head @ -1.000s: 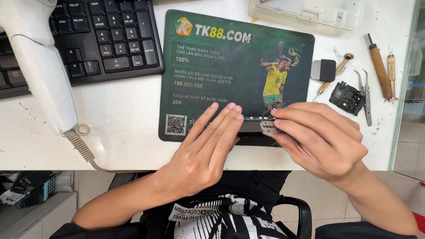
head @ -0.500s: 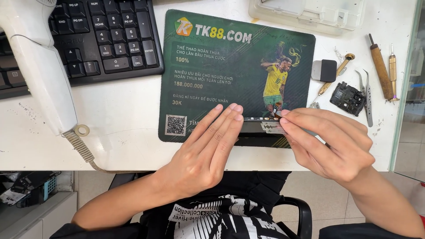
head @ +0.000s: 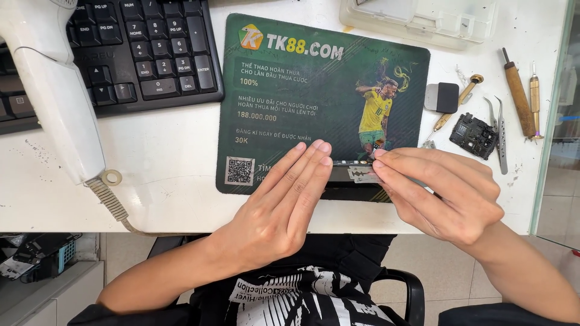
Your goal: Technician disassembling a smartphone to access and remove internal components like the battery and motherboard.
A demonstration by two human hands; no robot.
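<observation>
Phone part (head: pixel 356 176), a dark flat strip, lies on the near edge of the green printed mat (head: pixel 284 102), mostly hidden under both hands; can't tell what it is exactly. Only a short stretch shows between the fingertips, with a pale sticker or label on it.

Left hand (head: pixel 284 205): flat, palm down, fingers straight and together, fingertips pressing on the left end of the strip. Not gripping anything.

Right hand (head: pixel 444 193): fingers curled slightly, tips bunched on the right end of the strip at the pale label. Looks like a pinch on the label edge, but can't tell whether it really has hold of it.

Mat sits mid-bench, running to the near edge. Around it:
- black keyboard (head: pixel 121 54) at the far left, touching the mat's left edge
- white hot-air tool (head: pixel 54 102) lying over the keyboard, its coiled cord (head: pixel 112 199) dropping off the near edge
- clear plastic tray (head: pixel 423 21) at the far edge, right of centre
- right side of the bench: small dark square pad (head: pixel 444 98), brass-handled screwdriver (head: pixel 459 102), small black module (head: pixel 474 136), tweezers (head: pixel 500 136), wooden-handled tool (head: pixel 519 99), brass-coloured driver (head: pixel 534 99)

All right-side tools are well apart from the hands; the black module is nearest the right hand.
</observation>
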